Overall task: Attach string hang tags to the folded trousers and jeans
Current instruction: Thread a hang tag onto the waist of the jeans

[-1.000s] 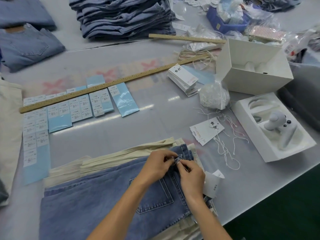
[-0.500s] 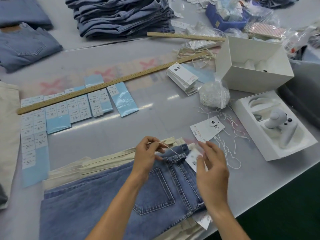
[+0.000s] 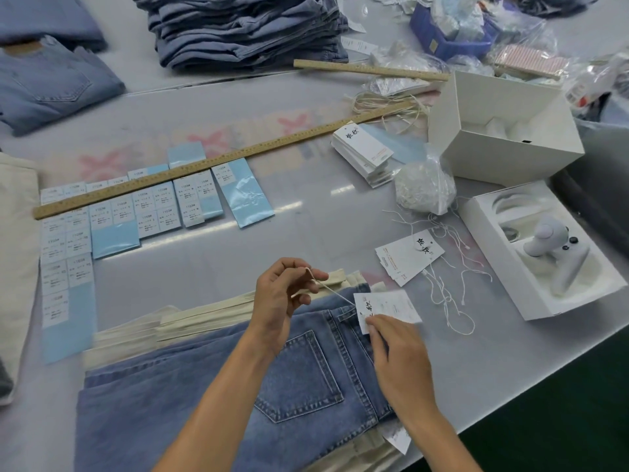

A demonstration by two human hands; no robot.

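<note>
Tag [image 3: 386,306] now raised, string [image 3: 332,291] taut

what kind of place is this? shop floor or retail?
Probably a garment finishing or packing bench, not retail: a tall stack of folded jeans, size stickers laid out beside a long wooden ruler, and a pile of hang tags on the table.

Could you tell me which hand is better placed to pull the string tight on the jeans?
The left hand: it already pinches the string end, raised above the jeans. The right hand is busy holding the tag.
</note>
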